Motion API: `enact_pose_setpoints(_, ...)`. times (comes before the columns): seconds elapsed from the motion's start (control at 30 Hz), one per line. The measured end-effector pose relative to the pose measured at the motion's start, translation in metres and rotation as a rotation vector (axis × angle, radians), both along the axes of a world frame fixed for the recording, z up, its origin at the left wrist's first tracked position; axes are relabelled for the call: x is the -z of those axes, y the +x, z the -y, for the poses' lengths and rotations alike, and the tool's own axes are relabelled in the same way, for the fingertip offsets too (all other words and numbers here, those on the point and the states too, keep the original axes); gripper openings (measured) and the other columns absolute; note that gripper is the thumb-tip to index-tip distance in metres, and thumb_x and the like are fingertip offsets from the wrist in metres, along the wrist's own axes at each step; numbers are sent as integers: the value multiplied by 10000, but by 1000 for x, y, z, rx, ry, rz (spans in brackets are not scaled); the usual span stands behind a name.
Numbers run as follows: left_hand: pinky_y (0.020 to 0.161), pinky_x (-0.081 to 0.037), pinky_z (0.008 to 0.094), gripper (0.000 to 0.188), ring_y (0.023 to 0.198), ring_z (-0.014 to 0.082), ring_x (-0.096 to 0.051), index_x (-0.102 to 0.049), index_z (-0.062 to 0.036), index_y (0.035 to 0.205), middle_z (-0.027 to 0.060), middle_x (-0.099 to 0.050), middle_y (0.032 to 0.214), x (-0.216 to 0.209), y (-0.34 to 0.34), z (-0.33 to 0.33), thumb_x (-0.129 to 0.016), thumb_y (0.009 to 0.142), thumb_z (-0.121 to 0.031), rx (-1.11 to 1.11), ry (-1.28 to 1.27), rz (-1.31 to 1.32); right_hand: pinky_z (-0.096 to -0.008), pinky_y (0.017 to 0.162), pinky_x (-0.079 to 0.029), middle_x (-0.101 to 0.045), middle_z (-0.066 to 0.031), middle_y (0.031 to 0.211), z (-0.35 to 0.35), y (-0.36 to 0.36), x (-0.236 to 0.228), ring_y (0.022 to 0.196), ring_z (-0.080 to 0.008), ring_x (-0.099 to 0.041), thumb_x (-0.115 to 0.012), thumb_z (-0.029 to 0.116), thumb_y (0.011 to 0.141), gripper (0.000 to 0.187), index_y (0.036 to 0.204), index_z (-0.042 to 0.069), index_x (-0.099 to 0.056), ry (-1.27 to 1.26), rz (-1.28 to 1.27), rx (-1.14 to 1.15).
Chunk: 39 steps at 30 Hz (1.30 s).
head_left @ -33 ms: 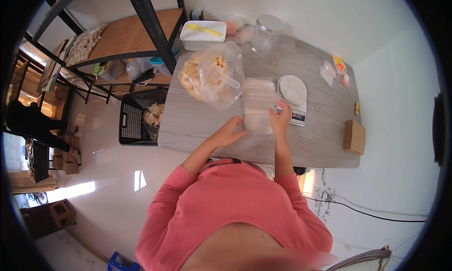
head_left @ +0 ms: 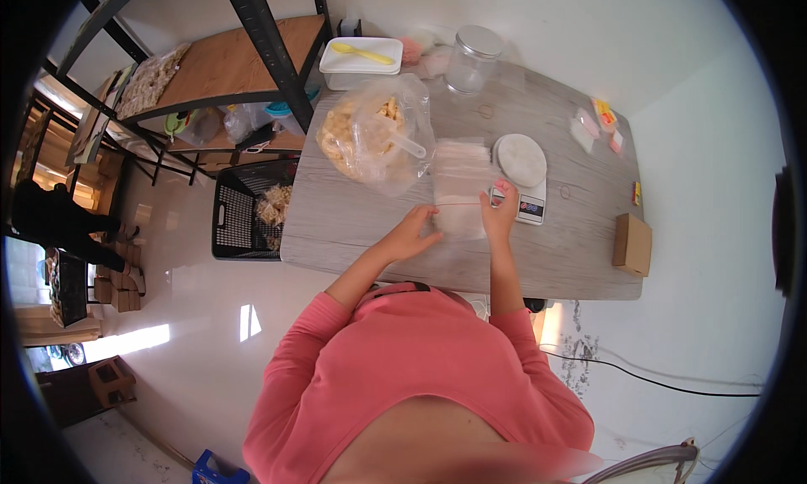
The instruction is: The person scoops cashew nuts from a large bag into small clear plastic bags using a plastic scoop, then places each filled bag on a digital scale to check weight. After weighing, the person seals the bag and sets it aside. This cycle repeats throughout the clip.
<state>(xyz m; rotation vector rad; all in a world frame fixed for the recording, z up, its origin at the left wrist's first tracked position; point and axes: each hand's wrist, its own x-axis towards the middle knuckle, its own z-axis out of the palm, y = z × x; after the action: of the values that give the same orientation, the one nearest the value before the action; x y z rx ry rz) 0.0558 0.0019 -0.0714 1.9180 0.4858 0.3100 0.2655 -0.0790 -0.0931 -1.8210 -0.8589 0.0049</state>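
Observation:
A stack of clear flat plastic bags (head_left: 461,177) lies on the table before me, with a thin reddish band across it. Beside its left edge, my left hand (head_left: 412,234) is open, thumb and fingers apart, fingertips at the bags. At the opposite edge is my right hand (head_left: 502,211), its fingers half curled and the thumb apart from them, with nothing visible between them. It partly covers the front of a white kitchen scale (head_left: 531,208) bearing a round pale plate (head_left: 522,160). Left of the stack sits a large clear bag of yellowish snack pieces (head_left: 340,144) with a clear-handled scoop (head_left: 409,144) in it.
Along the back stand a white lidded tub (head_left: 346,79) with a yellow spoon (head_left: 361,53) on top and a clear jar (head_left: 471,68). Small packets (head_left: 603,114) and a brown box (head_left: 632,245) lie right. A black crate (head_left: 239,219) and shelving (head_left: 218,60) flank the left side.

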Motion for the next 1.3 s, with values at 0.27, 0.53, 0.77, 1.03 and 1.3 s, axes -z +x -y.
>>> enact_pose_setpoints(0.27,997,-327,381,824,1204,333,-373,-128,76,1306,252,-276,1313,28,41,5,-675,749,-188,-144,-77,-8,-273,676,-448,-590,-57,794,12,17,-18,754,-160,-576,-681,40,723,181,873,35,-579,-119,217,-288)
enact_pose_setpoints(0.53,1036,-268,383,975,1236,347,-321,-15,83,1344,269,-284,1300,43,50,11,-706,726,-218,-117,107,-24,-231,647,-460,-603,-56,779,7,12,-47,700,-130,-578,-632,25,778,62,834,13,-607,-32,-28,-398)
enact_pose_setpoints(0.77,1076,-206,371,1029,1309,373,-228,85,136,1334,317,-180,1385,31,54,16,-658,776,-305,-124,-39,-202,-233,677,-474,-614,-58,816,8,12,-53,754,-114,-591,-565,37,858,122,967,-18,-571,84,-315,-279)
enact_pose_setpoints(1.03,1039,-299,353,755,1273,325,-332,-162,56,1363,223,-309,1375,23,43,-2,-571,841,-305,-1,-78,64,-239,709,-452,-620,-75,748,13,1,-124,709,-127,-582,-598,40,834,468,1253,2,-392,324,-580,-339)
enact_pose_setpoints(1.3,908,-396,299,574,1088,150,-505,-362,-50,1296,94,-505,1230,-84,-11,-14,-650,811,-153,-87,-848,629,-234,754,-435,-623,-31,720,0,-45,-141,731,-87,-579,-673,6,769,595,1281,7,-372,184,-546,-637)
